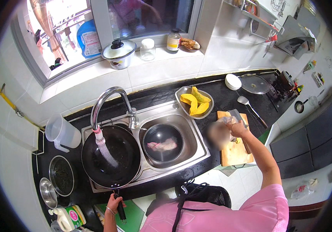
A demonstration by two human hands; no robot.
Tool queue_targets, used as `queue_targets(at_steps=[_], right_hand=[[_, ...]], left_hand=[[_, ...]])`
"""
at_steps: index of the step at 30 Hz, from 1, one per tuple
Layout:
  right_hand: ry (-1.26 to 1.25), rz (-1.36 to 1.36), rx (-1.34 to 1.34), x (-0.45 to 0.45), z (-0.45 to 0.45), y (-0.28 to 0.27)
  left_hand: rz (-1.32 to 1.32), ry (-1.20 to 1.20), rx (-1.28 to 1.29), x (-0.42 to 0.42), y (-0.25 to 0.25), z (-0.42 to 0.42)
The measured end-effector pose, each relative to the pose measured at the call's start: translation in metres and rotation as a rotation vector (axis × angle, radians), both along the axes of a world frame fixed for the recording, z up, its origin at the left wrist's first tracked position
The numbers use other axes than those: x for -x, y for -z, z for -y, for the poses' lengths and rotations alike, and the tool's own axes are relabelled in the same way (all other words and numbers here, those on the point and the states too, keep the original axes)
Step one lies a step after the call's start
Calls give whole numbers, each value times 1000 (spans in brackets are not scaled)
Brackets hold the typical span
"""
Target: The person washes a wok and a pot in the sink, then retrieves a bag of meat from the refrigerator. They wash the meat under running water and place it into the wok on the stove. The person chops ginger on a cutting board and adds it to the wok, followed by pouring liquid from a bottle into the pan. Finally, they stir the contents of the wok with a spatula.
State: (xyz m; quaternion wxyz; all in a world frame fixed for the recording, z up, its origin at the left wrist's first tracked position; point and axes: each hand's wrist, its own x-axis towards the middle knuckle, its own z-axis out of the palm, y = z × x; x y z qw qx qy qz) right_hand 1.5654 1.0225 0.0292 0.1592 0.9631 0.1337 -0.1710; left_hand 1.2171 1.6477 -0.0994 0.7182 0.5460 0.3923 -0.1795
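In my left hand (114, 203) is the black handle (121, 207) of a wok (110, 162), near where it joins the pan. The wok rests over the left side of a steel sink (196, 146), and water (108, 156) runs into it from a curved chrome faucet (108, 92). To the right, my right hand (237, 129) grips a crumpled clear plastic bag (226, 119) above a wooden cutting board (235, 156). A blurred patch hides what lies left of that hand. Partly covered by hand and bag, a knife blade (236, 114) lies on the board.
A dark bowl (163, 130) in the right basin holds raw meat (164, 145) in water. Pumpkin slices (195, 101) sit in a metal dish (178, 94) behind. A spatula (254, 110) lies right. Left stand a plastic pitcher (64, 132), metal bowls (48, 192) and a detergent bottle (70, 217).
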Motion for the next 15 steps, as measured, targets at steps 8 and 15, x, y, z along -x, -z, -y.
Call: queue_targets(at_steps=[8, 15], right_hand=[[264, 101, -838, -20, -13, -57], [592, -146, -1412, 30, -120, -167]], left_hand=[[424, 339, -1060, -17, -64, 23], [693, 422, -697, -72, -130, 91]])
